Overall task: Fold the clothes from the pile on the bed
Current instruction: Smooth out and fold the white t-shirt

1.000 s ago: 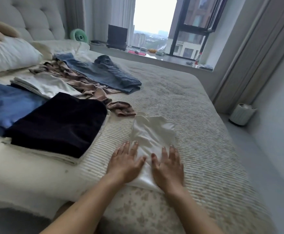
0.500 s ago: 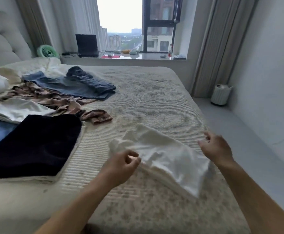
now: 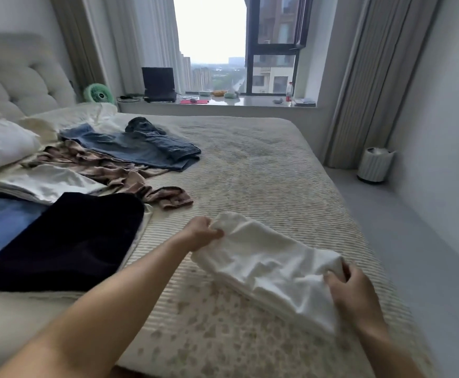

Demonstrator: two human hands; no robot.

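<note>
Two grips on one piece: our left hand (image 3: 201,232) pinches the far-left corner of the white folded garment (image 3: 270,266), fingers curled round a bunched bit of cloth, and our right hand (image 3: 352,291) grasps the near-right end, thumb on top and fingers tucked under the edge. Neither is loose; both are clenched on fabric.

Garment's long axis runs diagonally btwn the two hands, far-left to near-right, so each hand sits at one end of it. Cloth sags a little in the middle and looks part-lifted off the bed (image 3: 264,165), near the foot edge on the right side, though we can't tell exactly how much of it rests on the cover.

Outward from there: folded stack lies to our left, w/ the dark navy piece (image 3: 67,241) on top and nearest, so left hand is the closer one to it. We judge the next move carries the white piece leftward across the gap to that stack.

Beyond, unfolded brown garment (image 3: 119,173) and jeans (image 3: 141,148) wait farther up the bed.
</note>
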